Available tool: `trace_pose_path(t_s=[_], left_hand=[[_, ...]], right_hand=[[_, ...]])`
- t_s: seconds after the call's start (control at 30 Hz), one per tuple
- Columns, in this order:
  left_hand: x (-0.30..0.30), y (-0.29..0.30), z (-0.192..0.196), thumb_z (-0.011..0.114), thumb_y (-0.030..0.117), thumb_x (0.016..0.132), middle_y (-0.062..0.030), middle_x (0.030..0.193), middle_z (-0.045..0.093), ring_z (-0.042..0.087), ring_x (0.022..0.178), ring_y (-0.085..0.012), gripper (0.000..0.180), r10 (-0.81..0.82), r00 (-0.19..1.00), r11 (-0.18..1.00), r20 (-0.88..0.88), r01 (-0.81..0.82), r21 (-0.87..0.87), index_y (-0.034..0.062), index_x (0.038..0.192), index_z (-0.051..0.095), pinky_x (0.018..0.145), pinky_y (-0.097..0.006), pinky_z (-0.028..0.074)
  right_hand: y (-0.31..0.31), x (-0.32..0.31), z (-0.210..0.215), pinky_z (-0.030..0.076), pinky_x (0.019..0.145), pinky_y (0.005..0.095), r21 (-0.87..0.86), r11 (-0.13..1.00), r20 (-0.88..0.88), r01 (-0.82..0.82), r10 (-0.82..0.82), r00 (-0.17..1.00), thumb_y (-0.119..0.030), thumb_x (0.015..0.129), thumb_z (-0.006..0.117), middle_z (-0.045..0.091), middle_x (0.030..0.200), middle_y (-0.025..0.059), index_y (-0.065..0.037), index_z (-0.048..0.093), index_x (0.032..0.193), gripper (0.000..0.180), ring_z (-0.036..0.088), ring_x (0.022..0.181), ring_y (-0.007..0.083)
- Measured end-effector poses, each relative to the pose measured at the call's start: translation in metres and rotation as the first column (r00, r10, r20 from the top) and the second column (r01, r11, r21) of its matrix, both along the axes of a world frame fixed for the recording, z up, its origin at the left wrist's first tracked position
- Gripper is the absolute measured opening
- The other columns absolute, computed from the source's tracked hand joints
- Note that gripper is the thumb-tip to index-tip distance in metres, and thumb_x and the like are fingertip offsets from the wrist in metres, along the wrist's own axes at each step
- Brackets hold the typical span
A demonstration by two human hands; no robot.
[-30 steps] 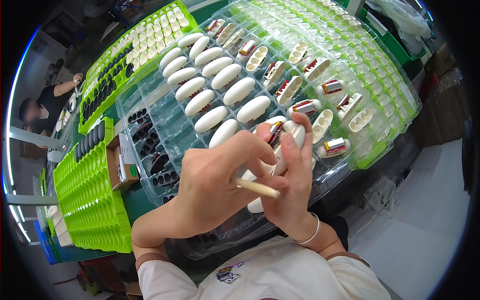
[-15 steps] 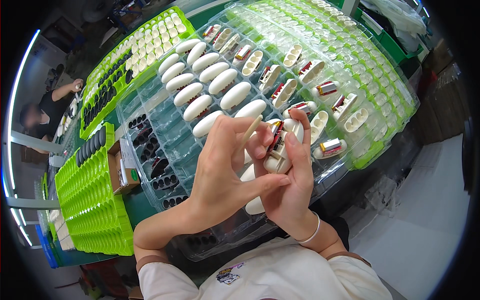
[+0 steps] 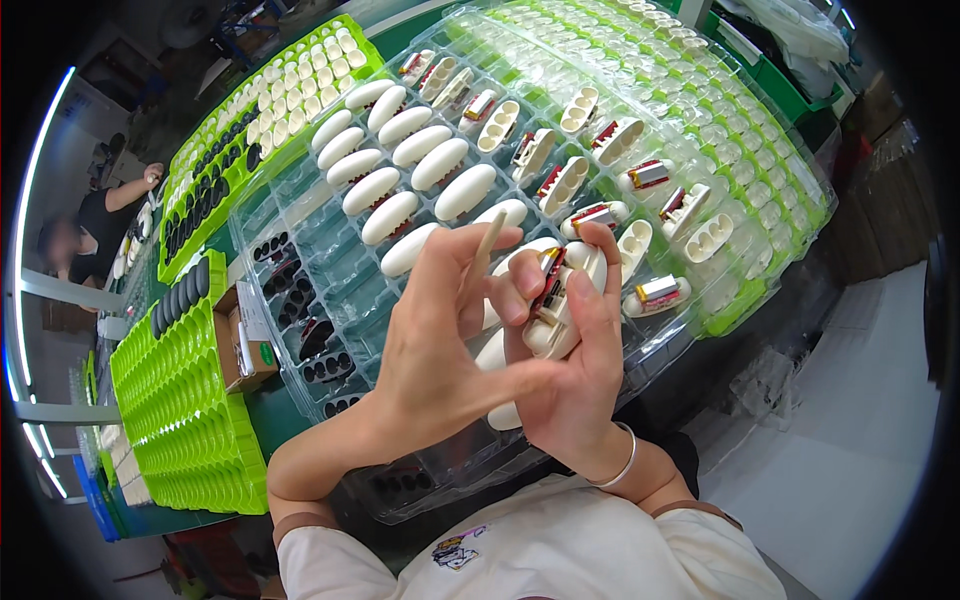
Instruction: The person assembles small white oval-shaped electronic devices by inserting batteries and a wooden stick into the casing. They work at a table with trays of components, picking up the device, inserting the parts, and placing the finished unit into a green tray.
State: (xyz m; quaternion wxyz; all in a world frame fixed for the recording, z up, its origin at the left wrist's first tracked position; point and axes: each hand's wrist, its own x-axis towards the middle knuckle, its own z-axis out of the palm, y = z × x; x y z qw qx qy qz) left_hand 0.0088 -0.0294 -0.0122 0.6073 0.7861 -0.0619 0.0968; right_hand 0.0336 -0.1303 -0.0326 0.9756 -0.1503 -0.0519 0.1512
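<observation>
Case (image 3: 546,340): was white, rounded, open, partly red inside
Right hand (image 3: 568,388): clasped it
Left hand (image 3: 428,325): gripped a pale stick (image 3: 488,246)

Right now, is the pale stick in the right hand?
No, the left hand has the pale stick, while the right hand holds a white case.

Far left of the right grip (image 3: 572,390), we see a bright white strip light (image 3: 37,150) and grey metal bars (image 3: 68,290). A green counter (image 3: 280,408) stretches beneath and leftward. To the grip's right lies pale, smooth floor (image 3: 830,410), with brown cardboard (image 3: 872,195) stacked beyond it.
</observation>
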Motion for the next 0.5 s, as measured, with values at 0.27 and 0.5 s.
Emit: trace_pose_path(t_s=[0.27, 0.5], left_hand=[[-0.022, -0.016, -0.001, 0.051, 0.006, 0.08, -0.0129, 0.054, 0.05, 0.05, 0.041, -0.0296, 0.026, -0.131, 0.99, 0.85, 0.045, 0.089, 0.519, -0.0009, 0.104, 0.047, 0.039, -0.037, 0.04], [-0.021, -0.02, -0.009, 0.052, 0.004, 0.079, -0.0131, 0.057, 0.051, 0.052, 0.043, -0.0283, 0.03, -0.132, 0.98, 0.864, 0.15, 0.039, 0.503, -0.0008, 0.108, 0.046, 0.039, -0.036, 0.041]], right_hand=[[-0.004, 0.008, 0.013, 0.042, 0.063, 0.0288, -0.067, 0.972, 0.098, 0.224, -0.217, 0.971, -0.031, 0.091, 0.037, 0.041, 0.079, 0.0047, -0.022, 0.033, 0.116, 0.027, 0.041, 0.067, 0.0118], [-0.006, 0.005, 0.015, 0.04, 0.037, 0.0191, -0.177, 0.935, 0.186, 0.306, -0.274, 0.944, -0.039, 0.091, 0.031, 0.038, 0.081, 0.0047, -0.026, 0.028, 0.118, 0.03, 0.039, 0.067, 0.0101]])
